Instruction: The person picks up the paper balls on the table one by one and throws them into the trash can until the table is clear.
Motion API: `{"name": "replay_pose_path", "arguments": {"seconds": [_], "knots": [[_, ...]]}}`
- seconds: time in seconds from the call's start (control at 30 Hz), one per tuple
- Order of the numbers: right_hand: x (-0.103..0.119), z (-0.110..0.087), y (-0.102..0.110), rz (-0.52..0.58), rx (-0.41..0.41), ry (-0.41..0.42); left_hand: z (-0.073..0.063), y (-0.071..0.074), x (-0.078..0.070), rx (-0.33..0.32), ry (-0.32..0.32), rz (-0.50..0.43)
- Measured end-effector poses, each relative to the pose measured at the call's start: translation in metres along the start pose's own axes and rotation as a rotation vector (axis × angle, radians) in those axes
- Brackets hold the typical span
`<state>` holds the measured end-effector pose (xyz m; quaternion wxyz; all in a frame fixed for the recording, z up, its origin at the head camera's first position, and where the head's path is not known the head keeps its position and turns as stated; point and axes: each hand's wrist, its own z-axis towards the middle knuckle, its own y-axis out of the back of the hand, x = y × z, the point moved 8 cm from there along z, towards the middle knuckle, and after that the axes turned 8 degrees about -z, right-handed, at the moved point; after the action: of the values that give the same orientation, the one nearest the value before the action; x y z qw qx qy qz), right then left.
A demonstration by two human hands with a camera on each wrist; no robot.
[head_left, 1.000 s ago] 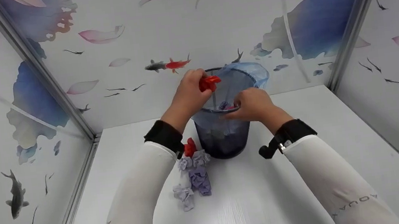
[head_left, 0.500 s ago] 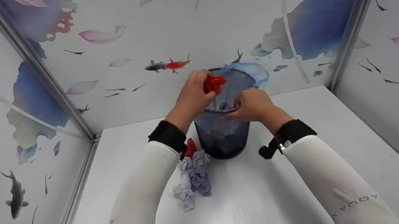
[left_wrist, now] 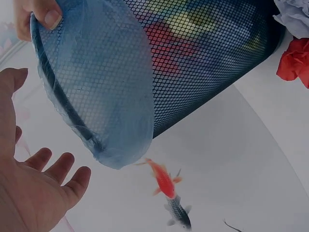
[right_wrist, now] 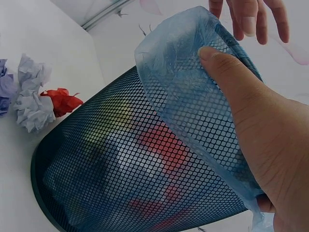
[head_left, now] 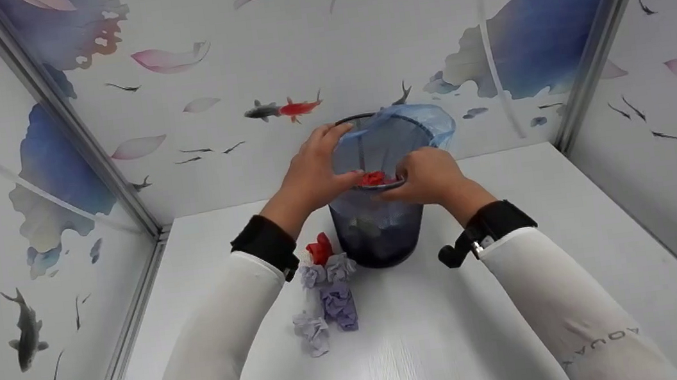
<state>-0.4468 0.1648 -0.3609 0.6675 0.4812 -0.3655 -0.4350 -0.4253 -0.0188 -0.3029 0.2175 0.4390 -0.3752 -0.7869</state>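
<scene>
My right hand (head_left: 434,178) grips the near right rim of a dark mesh wastebasket (head_left: 380,240) lined with a blue plastic bag (head_left: 439,123). In the right wrist view its thumb (right_wrist: 231,72) presses the folded-over bag against the mesh. My left hand (head_left: 314,173) is at the basket's left rim, fingers spread and holding nothing; the left wrist view shows its bare palm (left_wrist: 34,198). A crumpled red paper ball (head_left: 374,178) is inside the mouth, partly hidden by the near rim. Through the mesh, red, yellow and pale crumpled papers (right_wrist: 159,145) show blurred.
Left of the basket, a red paper ball (head_left: 320,249), pale lilac ones (head_left: 312,332) and a darker purple one (head_left: 340,306) lie on the white table (head_left: 435,346). A printed back wall (head_left: 355,59) stands close behind the basket, with side walls left and right.
My left hand carried the red paper ball slightly right over the basket, then released it and drew back left with fingers spread. The ball has dropped into the basket. My right hand stays put.
</scene>
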Motion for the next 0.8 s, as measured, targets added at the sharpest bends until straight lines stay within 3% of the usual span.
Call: {"name": "replay_pose_path", "arguments": {"seconds": [0.13,0.33,0.5,0.8], "knots": [[-0.001,0.0,0.001,0.015,-0.002,-0.004,-0.015,0.002,0.01,0.007,0.009,-0.011],[-0.002,0.0,0.0,0.018,0.001,-0.009,-0.049,-0.002,0.028,0.031,0.025,-0.023],[-0.002,-0.001,0.0,0.028,-0.003,-0.021,-0.079,-0.008,0.053,0.006,0.06,-0.019],[-0.001,0.0,-0.001,0.037,0.005,-0.024,-0.139,-0.041,0.107,-0.003,0.183,-0.056]]}}
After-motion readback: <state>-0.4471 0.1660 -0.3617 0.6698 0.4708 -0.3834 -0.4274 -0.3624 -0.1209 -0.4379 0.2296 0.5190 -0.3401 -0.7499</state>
